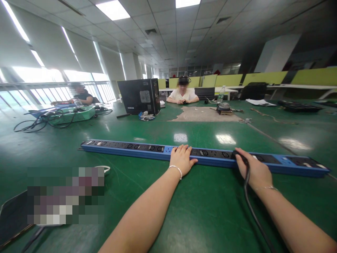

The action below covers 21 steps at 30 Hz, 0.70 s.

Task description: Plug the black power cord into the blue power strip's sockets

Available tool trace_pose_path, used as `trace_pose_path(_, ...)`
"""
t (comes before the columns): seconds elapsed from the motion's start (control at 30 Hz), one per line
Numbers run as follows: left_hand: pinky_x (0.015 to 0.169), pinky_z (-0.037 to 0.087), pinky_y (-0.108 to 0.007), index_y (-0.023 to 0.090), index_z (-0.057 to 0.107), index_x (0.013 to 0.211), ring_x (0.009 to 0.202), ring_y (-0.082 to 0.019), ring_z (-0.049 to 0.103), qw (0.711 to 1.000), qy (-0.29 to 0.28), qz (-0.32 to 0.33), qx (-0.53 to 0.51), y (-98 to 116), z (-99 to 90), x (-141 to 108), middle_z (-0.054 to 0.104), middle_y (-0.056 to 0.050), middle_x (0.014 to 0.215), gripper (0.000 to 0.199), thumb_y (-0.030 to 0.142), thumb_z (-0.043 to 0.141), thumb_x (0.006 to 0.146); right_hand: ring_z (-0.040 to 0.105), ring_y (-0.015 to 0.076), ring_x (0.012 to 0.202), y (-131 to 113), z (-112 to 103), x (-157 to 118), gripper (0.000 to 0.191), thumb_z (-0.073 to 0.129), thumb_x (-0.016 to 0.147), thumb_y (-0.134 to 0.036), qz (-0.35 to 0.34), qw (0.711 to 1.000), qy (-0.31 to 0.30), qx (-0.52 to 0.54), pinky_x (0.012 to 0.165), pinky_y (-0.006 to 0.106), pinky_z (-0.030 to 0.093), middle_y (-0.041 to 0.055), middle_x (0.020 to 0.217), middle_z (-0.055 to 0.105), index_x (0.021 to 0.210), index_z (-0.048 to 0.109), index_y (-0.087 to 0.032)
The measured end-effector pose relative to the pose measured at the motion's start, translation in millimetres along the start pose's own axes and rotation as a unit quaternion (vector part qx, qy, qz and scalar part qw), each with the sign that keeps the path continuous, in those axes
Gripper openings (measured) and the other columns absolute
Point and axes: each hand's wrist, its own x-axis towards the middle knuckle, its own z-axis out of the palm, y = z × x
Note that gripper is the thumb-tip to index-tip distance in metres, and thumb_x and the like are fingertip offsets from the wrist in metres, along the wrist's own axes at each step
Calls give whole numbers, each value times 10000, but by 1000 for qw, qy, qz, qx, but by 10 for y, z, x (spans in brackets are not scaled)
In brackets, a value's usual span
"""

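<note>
A long blue power strip (147, 151) with black sockets lies across the green table (200, 203). My left hand (181, 159) rests on the strip near its middle, fingers over the far edge and thumb apart, holding nothing loose. Farther right, my right hand (251, 167) grips a black plug at the strip's sockets. The plug's black cable (250, 203) runs down past my right wrist to the near edge of the view. Fingers cover most of the plug, so I cannot tell how far it sits in the socket.
A blurred object (65, 196) and a dark flat panel (14, 214) lie at the near left. Beyond the strip are a green basket (71, 116) with cables, a black computer case (139, 96) and gloves (146, 116). Two people sit farther back, one (183, 95) facing me.
</note>
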Motion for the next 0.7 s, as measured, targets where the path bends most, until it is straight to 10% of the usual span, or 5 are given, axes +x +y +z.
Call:
trace_pose_path(0.53, 1029, 294, -425, 232, 441, 1276, 1238, -225, 392, 1000, -5, 3, 3, -1, 7, 11, 495, -63, 1330, 557, 565, 418, 829, 660, 231, 859, 21, 42, -10, 396, 430, 820, -444, -36, 994, 62, 80, 767, 356, 528, 64, 1001, 697, 1046, 662, -216)
trace_pose_path(0.7, 1030, 282, -424, 245, 447, 1277, 1246, -232, 395, 1000, -5, 3, 1, -2, -2, 14, 499, -60, 1334, 529, 541, 414, 840, 628, 210, 958, -19, -85, 69, 358, 441, 842, -385, 54, 979, 145, 130, 872, 344, 482, 73, 1061, 671, 1076, 640, -201)
